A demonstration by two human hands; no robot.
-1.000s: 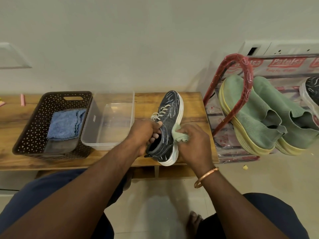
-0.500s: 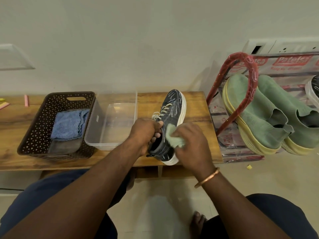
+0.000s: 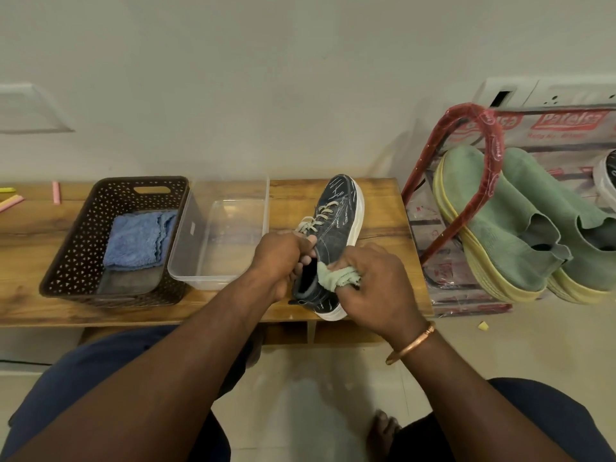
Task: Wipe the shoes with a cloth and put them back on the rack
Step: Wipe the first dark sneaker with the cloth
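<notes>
A dark denim sneaker (image 3: 338, 221) with a white sole and pale laces lies on the wooden bench (image 3: 380, 208), toe pointing away from me. My left hand (image 3: 283, 258) grips its collar, fingers hooked inside the opening. My right hand (image 3: 373, 281) holds a bunched pale green cloth (image 3: 335, 277) against the sneaker's right side near the heel. To the right stands the red-framed shoe rack (image 3: 480, 168) with two green slip-on shoes (image 3: 500, 221) on it. A second dark sneaker (image 3: 608, 175) shows at the right edge of the rack.
A brown perforated basket (image 3: 83, 241) with a folded blue cloth (image 3: 136, 240) sits at the bench's left. Beside it is a clear plastic tub (image 3: 253, 201). Pink and yellow chalk sticks (image 3: 55, 192) lie far left. My knees and a bare foot (image 3: 383, 431) are below.
My right hand with the green cloth slid along the sneaker's side, up toward the laces and back down toward the heel. The left hand kept its grip on the collar.
</notes>
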